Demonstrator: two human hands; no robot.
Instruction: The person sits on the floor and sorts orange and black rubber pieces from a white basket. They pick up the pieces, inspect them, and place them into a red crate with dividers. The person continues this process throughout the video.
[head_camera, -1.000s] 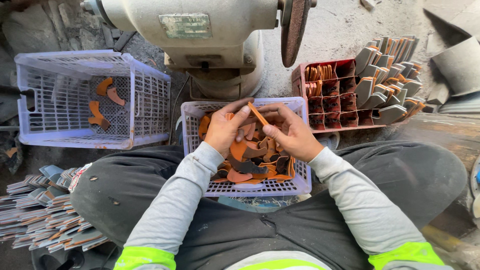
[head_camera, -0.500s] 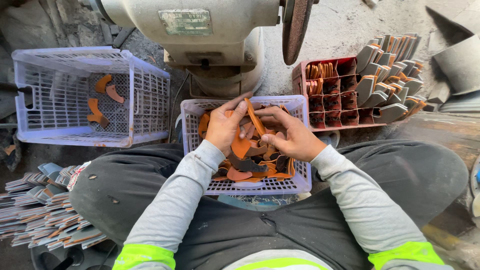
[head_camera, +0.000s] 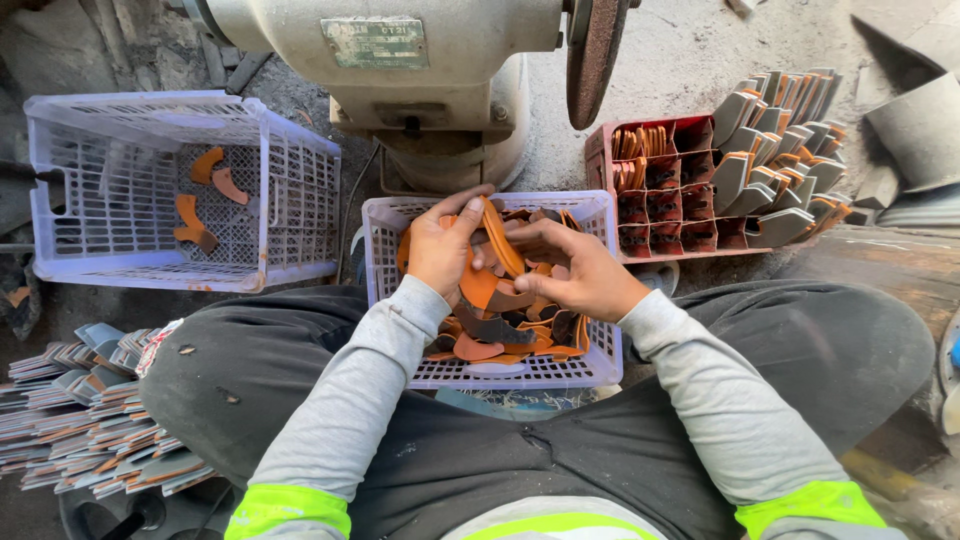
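A small white plastic basket (head_camera: 590, 368) rests between my knees, filled with several curved orange and dark metal pieces. Both hands are over it. My left hand (head_camera: 440, 250) and my right hand (head_camera: 572, 268) together pinch a curved orange piece (head_camera: 500, 236) held on edge above the pile. The fingers of both hands close on it from either side.
A bench grinder (head_camera: 420, 70) with a dark wheel (head_camera: 592, 50) stands just behind the basket. A larger white crate (head_camera: 290, 180) at left holds three orange pieces. A red divided tray (head_camera: 680, 190) with grey blades sits at right. Stacked grey pieces (head_camera: 90, 410) lie by my left knee.
The hands have dropped a little toward the basket and drawn closer together, turning the orange piece from a raised tilt to standing on edge between them.
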